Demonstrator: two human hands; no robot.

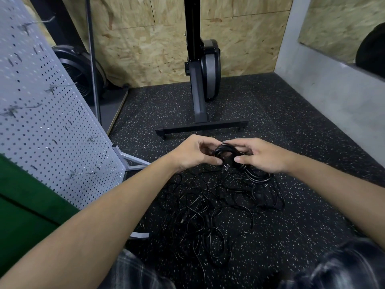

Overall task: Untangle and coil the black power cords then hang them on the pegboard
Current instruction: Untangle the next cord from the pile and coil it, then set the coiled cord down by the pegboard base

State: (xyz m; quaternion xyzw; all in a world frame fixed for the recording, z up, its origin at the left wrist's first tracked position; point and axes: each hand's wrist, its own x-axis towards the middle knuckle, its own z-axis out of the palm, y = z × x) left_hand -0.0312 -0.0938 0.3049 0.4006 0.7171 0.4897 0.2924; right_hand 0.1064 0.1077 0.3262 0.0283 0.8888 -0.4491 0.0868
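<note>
left: pegboard [52, 122] and its foot [133, 161] block you | ahead: machine stand [201, 127] bars your reach | below: cord tangle [208, 205] litters your path | right: floor [312, 153] lets you pass

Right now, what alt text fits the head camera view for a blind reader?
A person's left hand and right hand hold a small coil of black power cord above a tangled heap of black cords on a speckled black rubber floor. A grey perforated metal pegboard with wire hooks stands at the left, a dark exercise machine behind.
</note>
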